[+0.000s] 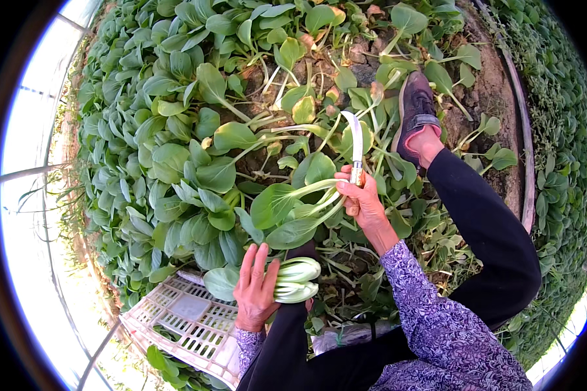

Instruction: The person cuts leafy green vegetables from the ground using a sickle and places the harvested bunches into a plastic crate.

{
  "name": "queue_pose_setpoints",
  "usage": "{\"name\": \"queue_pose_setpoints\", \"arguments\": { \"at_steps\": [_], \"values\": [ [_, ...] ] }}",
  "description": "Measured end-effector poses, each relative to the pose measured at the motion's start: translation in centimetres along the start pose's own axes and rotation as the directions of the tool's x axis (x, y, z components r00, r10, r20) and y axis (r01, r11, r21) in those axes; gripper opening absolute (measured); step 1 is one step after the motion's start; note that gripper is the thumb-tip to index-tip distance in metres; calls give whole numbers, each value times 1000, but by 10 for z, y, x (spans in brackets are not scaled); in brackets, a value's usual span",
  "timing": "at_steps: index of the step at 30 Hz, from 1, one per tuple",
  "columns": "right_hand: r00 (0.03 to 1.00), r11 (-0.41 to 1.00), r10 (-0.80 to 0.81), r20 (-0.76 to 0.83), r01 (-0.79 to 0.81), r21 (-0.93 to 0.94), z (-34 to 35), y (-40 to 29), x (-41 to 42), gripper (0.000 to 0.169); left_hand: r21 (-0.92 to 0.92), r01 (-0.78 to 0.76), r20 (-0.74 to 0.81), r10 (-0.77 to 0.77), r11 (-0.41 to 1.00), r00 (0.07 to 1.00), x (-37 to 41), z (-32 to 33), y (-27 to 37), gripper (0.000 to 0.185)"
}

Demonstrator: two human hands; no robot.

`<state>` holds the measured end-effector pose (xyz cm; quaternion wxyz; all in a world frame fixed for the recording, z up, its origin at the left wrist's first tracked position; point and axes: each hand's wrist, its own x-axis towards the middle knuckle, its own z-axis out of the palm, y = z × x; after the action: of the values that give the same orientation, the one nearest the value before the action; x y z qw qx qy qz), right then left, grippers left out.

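Observation:
My right hand [364, 200] grips the handle of a small sickle-shaped harvesting knife [357, 134], its curved blade pointing away from me. Several loose bok choy leaves [298, 215] are pinched in that same hand by their pale stalks, blades hanging to the left. Lower down, over my left knee, my left hand [257, 288] is around cut bok choy [297, 279], whose pale green bases face right. Whether this is one head or two is hard to tell. A leaf of it [221, 283] sticks out left of the fingers.
A white slatted plastic crate [186, 313] stands at lower left, with greens inside. Dense bok choy plants [176, 146] grow on the left. Discarded leaves [235, 134] cover the soil ahead. My shoe [417, 110] rests near a pale hose-like edging [523, 127] on the right.

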<state>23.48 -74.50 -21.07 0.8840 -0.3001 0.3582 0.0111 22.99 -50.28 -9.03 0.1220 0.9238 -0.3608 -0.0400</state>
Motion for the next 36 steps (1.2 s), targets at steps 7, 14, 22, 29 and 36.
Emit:
{"name": "queue_pose_setpoints", "arguments": {
  "at_steps": [7,14,22,29,36],
  "values": [
    [962,961,-271,-12,272,53,-30,-24,13,41,-444,58,-54,-92,894,994,27,-57,10,46],
    [726,329,-503,469,663,-673,29,-43,-62,26,-343,-53,199,128,938,972,73,-61,40,32],
    [445,200,-896,-9,384,-901,-4,-122,-89,20,-438,-17,134,84,899,987,64,-66,17,39],
    [391,304,-916,-90,529,-793,-1,-133,-94,25,-578,-67,93,148,813,985,75,-79,34,42],
    [634,149,-714,297,553,-820,35,-103,-107,25,-399,-194,94,250,896,964,87,-75,59,48]
  ]
}}
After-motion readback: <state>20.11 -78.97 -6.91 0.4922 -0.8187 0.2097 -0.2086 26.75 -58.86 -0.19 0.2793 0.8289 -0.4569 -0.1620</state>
